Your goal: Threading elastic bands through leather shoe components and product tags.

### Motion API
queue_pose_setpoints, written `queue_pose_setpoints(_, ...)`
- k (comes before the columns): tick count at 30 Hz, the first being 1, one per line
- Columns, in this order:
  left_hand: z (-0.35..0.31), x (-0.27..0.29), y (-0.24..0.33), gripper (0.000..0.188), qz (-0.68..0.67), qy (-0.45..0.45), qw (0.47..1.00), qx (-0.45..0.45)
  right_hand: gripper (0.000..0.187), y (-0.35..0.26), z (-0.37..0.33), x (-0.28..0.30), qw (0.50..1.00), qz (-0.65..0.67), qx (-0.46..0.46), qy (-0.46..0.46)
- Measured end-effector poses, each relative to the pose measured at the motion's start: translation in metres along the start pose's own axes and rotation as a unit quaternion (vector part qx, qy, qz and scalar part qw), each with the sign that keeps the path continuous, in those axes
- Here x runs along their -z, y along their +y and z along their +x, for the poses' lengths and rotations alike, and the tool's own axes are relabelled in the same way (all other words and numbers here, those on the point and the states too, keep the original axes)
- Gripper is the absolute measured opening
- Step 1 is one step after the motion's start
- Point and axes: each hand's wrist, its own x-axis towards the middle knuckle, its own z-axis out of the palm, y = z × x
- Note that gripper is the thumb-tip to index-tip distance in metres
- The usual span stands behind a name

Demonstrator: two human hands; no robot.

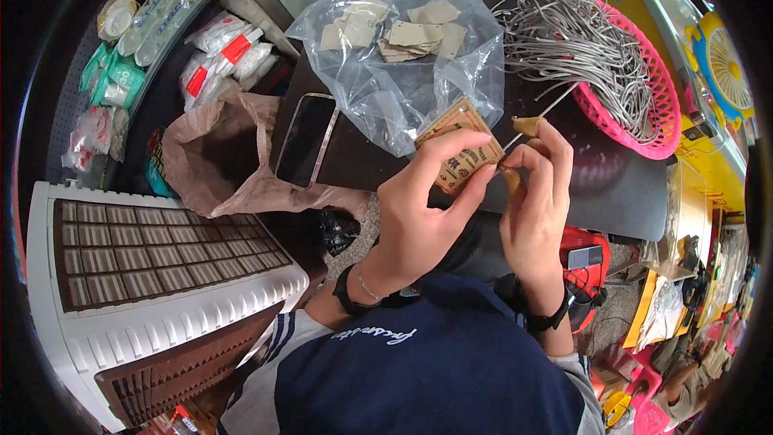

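Observation:
My left hand [427, 193] is closed on a small stack of printed cardboard cards [463, 157], thumb and fingers pinching its edges. Close by, my right hand [535, 193] has its thumb and forefinger pinched at the corner of the cards, gripping a thin grey wire [555, 101]. A small brown piece [527, 126] shows by its fingertips; whether it is a bent card I cannot tell. Beyond both hands lies a clear plastic bag [386, 93] with several loose tan cards [415, 36] on it.
A pink basket [664, 113] heaped with cut grey wires [580, 40] stands on the right of the dark table [620, 193]. A phone [307, 141] rests at the table's left side. An open brown sack [217, 153] and a white air cooler [173, 306] stand farther left.

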Motion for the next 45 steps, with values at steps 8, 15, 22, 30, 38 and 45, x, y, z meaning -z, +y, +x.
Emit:
queue_pose_setpoints(8,0.003,0.002,-0.002,0.032,0.028,-0.017,0.999,-0.039,0.027,-0.001,0.002,0.006,0.999,0.043,0.001,-0.014)
queue_pose_setpoints(15,0.000,0.007,-0.006,0.036,-0.018,-0.035,0.999,0.015,0.024,-0.004,0.004,0.014,0.995,0.095,-0.021,-0.008)
queue_pose_setpoints(22,0.001,0.002,-0.003,0.029,-0.008,0.003,1.000,0.005,0.017,-0.008,0.004,0.018,0.998,0.056,-0.001,-0.005)
queue_pose_setpoints(30,0.021,0.023,-0.034,0.032,-0.076,0.078,0.994,-0.001,0.014,-0.011,0.014,0.071,0.626,0.701,0.061,-0.336)
queue_pose_setpoints(38,0.035,0.045,-0.018,0.038,-0.217,0.106,0.968,-0.067,0.010,0.024,-0.001,0.099,0.502,0.693,0.017,-0.518)
queue_pose_setpoints(45,0.012,0.078,0.020,0.043,-0.248,0.066,0.957,-0.136,0.020,-0.010,0.009,0.066,0.877,0.326,-0.158,-0.315)
